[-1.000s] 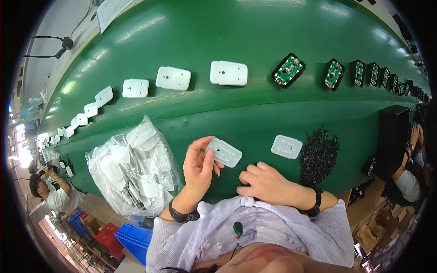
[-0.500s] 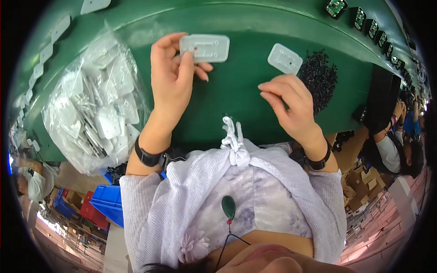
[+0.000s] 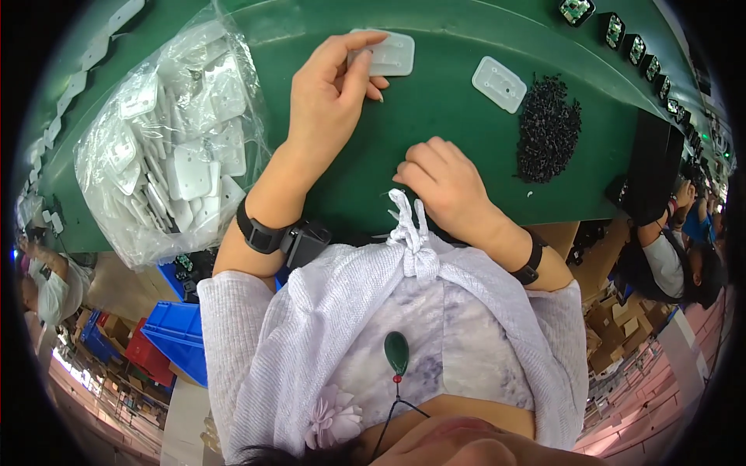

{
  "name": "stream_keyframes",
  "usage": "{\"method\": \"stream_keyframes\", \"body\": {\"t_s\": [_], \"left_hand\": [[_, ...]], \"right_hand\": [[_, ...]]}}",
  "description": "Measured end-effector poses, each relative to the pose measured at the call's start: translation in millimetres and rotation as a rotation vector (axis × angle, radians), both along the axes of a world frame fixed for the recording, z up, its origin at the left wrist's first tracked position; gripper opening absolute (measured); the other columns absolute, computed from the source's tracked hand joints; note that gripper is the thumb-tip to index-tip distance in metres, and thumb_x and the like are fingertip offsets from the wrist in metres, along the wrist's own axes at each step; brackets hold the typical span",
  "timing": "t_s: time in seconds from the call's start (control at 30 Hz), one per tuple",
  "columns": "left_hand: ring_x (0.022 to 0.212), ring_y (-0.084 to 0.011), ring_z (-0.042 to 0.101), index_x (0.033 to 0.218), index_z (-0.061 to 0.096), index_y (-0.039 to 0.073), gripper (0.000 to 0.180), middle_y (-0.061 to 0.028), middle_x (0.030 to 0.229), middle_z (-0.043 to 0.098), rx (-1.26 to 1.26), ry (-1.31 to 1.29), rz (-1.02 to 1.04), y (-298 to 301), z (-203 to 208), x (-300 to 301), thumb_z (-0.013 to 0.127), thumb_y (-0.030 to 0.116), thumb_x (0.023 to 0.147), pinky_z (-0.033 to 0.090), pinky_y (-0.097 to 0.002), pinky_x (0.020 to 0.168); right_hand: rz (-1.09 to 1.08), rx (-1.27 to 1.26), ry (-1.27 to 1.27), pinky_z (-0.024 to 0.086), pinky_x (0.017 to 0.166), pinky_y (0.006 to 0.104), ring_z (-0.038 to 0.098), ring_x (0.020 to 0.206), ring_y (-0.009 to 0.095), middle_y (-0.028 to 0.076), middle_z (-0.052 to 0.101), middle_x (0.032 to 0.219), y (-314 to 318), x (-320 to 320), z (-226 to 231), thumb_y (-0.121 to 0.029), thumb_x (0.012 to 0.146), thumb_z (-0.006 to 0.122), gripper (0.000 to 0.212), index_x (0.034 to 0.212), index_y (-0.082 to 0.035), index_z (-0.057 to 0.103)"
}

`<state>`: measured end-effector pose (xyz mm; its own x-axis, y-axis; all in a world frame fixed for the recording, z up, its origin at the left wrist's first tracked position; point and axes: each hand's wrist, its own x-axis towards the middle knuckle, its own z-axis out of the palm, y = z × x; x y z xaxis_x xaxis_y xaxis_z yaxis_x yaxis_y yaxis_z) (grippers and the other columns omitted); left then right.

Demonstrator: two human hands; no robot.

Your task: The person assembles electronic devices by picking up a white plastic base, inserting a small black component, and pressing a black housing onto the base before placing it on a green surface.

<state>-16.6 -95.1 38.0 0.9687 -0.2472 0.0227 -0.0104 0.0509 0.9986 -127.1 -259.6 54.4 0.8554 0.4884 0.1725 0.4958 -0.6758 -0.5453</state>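
A white, rounded rectangular plastic plate [image 3: 398,54] is pinched between the thumb and fingers of my left hand [image 3: 334,97], over the far middle of the green table. My right hand [image 3: 444,182] is closer to my body, above the near part of the table. Its fingers are curled inward, and whatever they may hold is hidden. Apart from both hands, a second white plastic plate [image 3: 500,84] lies flat at the right. Beside that plate is a heap of small black parts [image 3: 548,132], too fine to name.
A clear plastic bag [image 3: 252,101] full of white plates stands at the left. White plates [image 3: 74,93] line the far left; black housings with green circuit boards [image 3: 614,31] line the far right. Blue bins [image 3: 177,334] are below the table's left side. Another person [image 3: 668,260] sits at the right.
My left hand has moved right and farther away with the plate. My right hand has left the spot beside the black heap, moving left with its fingers curled in. The view has shifted slightly.
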Motion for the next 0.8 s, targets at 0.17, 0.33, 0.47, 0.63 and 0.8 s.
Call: {"method": "stream_keyframes", "body": {"t_s": [0.17, 0.33, 0.47, 0.63, 0.8], "left_hand": [[0.067, -0.0086, 0.061, 0.115, 0.06, 0.002, 0.023, -0.0072, 0.095, 0.062, 0.048, 0.052, -0.051, -0.5, 2.2, -3.4, 0.051, 0.0, 0.094, 0.047, -0.0199, 0.054], [0.069, -0.0087, 0.061, 0.118, 0.056, 0.002, 0.025, -0.0069, 0.09, 0.064, -0.038, 0.147, -0.036, -4.6, 13.1, -8.4, 0.051, -0.003, 0.093, 0.049, -0.0202, 0.055], [0.069, -0.0112, 0.063, 0.113, 0.055, -0.001, 0.02, -0.0089, 0.096, 0.059, -0.008, 0.148, -0.074, -6.5, 14.6, -11.6, 0.052, -0.003, 0.093, 0.051, -0.0219, 0.055], [0.066, -0.0138, 0.063, 0.106, 0.061, -0.001, 0.019, -0.0098, 0.095, 0.057, 0.068, 0.022, -0.056, -16.9, 30.6, -10.0, 0.055, -0.006, 0.088, 0.051, -0.0228, 0.054], [0.063, -0.0133, 0.062, 0.105, 0.063, 0.0, 0.02, -0.0084, 0.092, 0.058, 0.116, -0.078, -0.078, -22.1, 38.4, -7.9, 0.057, -0.006, 0.087, 0.049, -0.0238, 0.05]], "right_hand": [[0.047, -0.017, 0.067, 0.046, 0.065, 0.0348, 0.054, 0.075, 0.026, 0.009, 0.053, 0.083, -5.9, 15.3, 16.3, -0.005, 0.072, 0.067, 0.016, 0.085, -0.003, 0.057], [-0.176, 0.164, 0.057, 0.048, 0.063, 0.0334, 0.059, 0.076, 0.028, 0.012, 0.057, 0.084, -29.8, 54.5, 42.0, 0.0, 0.076, 0.067, 0.023, 0.099, -0.002, 0.061], [-0.384, 0.559, 0.376, 0.053, 0.068, 0.0266, 0.065, 0.077, 0.018, 0.011, 0.066, 0.091, -37.1, 74.5, 52.0, 0.0, 0.088, 0.062, 0.014, 0.102, 0.002, 0.058], [-0.368, 1.091, 0.633, 0.055, 0.071, 0.0269, 0.066, 0.081, 0.016, 0.014, 0.066, 0.093, -32.0, 84.2, 39.8, 0.002, 0.091, 0.058, 0.014, 0.104, 0.004, 0.055], [-0.327, 0.998, 0.622, 0.05, 0.071, 0.0224, 0.061, 0.083, 0.013, 0.008, 0.061, 0.095, -31.3, 86.7, 32.1, 0.004, 0.089, 0.059, 0.011, 0.1, 0.003, 0.059]]}}
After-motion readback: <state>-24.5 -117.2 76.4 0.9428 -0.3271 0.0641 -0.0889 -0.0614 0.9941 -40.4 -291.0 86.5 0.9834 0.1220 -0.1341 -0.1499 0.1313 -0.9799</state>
